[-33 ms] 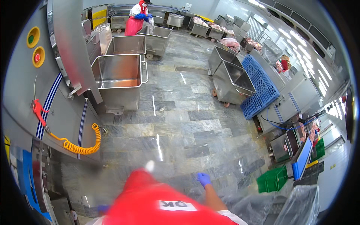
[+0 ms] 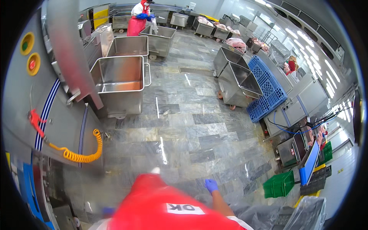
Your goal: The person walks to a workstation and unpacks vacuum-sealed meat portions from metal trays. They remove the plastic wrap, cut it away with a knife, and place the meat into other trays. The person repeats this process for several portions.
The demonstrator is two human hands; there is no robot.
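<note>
My right hand [image 2: 211, 185], in a purple glove, hangs beside my red apron [image 2: 176, 211] above the tiled floor [image 2: 184, 142], its fingers loosely curled in with nothing seen in them. My left hand [image 2: 108, 211] shows only as a blurred blue patch at the apron's left edge, its fingers hidden. A white boot tip [image 2: 155, 170] peeks out past the apron. Plastic sheeting [image 2: 310, 211] lies to the right of my right arm, and a green crate [image 2: 278, 184] is beyond it. Neither hand is seen touching these.
Steel bins [image 2: 115, 71] stand ahead on the left, beside a panel with an orange coiled hose [image 2: 80, 155]. A person [image 2: 140, 21] in a red apron handles a pale item. Wheeled bins [image 2: 235, 86], blue pallets [image 2: 266, 90] and a worktable [image 2: 310, 161] line the right.
The view has shifted slightly. My right hand appears a little farther right and lower, and the left-side panel and hose sit slightly lower.
</note>
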